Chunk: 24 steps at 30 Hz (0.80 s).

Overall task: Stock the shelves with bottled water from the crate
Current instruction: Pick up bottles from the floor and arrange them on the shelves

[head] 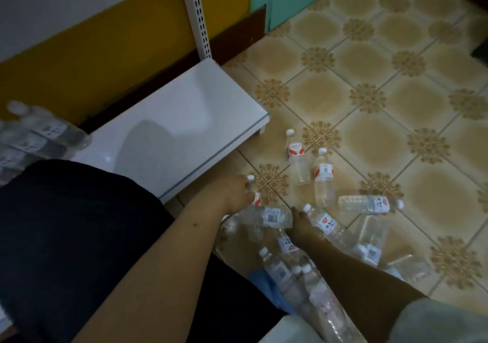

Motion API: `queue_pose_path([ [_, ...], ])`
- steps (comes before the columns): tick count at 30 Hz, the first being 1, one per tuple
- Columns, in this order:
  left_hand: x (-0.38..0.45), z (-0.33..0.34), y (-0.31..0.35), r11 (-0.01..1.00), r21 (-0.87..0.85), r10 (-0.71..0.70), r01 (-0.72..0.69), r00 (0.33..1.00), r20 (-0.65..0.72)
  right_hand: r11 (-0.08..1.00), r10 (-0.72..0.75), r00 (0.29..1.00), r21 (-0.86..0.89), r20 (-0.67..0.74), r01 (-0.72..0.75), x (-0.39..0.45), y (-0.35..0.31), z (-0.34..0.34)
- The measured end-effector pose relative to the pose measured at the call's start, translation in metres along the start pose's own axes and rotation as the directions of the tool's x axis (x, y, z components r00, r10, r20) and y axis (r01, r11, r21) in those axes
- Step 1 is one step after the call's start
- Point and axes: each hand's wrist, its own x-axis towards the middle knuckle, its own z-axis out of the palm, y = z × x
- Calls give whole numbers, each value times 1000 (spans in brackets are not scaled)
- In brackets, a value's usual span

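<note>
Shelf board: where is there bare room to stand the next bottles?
The white shelf board is bare from the blurred bottle cluster at its left end to its right corner. The floor beside both hands is crowded with loose bottles.

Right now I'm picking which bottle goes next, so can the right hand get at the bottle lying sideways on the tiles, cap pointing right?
Probably yes. The right hand is low among the pile, and the sideways bottle lies apart on bare floor just beyond it, with only another lying bottle between them.
</note>
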Motion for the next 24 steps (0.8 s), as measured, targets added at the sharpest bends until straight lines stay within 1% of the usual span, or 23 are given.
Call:
queue_pose_path([
  [2,7,2,-1,1000,3,-23,23,1000,10,999,34,999,-16,14,-34,9,-3,4],
  [4,11,3,-1,999,18,-43,43,999,1,997,34,999,-74,14,-33,14,0,6],
  [7,14,2,-4,991,105,-83,86,996,-35,992,51,995,-120,89,-40,6,4,6],
  [9,15,1,-8,987,114,-105,109,994,-43,998,48,987,-52,154,-40,0,9,9],
  [10,15,0,-10,987,109,-112,116,993,-41,998,44,983,29,176,-50,-4,12,11],
  [12,14,-2,-11,987,97,-128,132,991,-38,984,-11,987,178,158,-18,-17,8,8],
  [15,12,-2,-11,986,95,-131,134,991,-33,941,-69,988,337,138,18,-36,-11,-9],
  [18,9,-2,-11,986,101,-128,129,992,-17,932,-114,988,357,103,70,-47,-40,-38],
  [20,5,-2,-10,987,103,-128,127,992,2,943,-114,987,327,116,70,-53,-54,-59],
  [24,-11,-4,-8,994,79,-74,72,997,24,949,-210,969,268,131,169,-84,-79,-118],
])
